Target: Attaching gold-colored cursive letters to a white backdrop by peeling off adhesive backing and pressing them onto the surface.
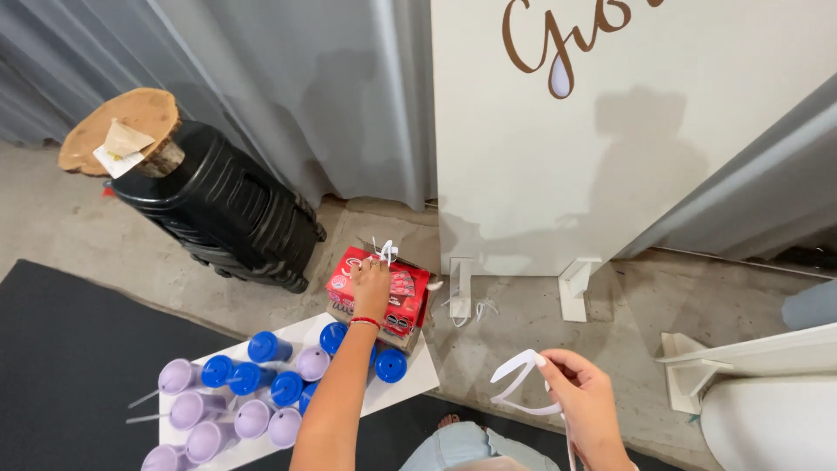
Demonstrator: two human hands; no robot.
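Bare concrete floor (540,323) fills the middle of the frame, backed by grey curtains (331,96) and a tall white signboard (610,148) on small white feet. At centre, the left hand (372,288) lies flat, fingers spread, on a red printed cardboard box (405,292) with a white ribbon loop at its top edge. At lower right, the right hand (586,403) pinches a curled white ribbon strip (516,377). Lower left, a white board (410,379) carries blue and lilac lidded plastic cups (253,397). Upper left, a black ribbed plastic stack (222,205) bears a wooden slice (122,126).
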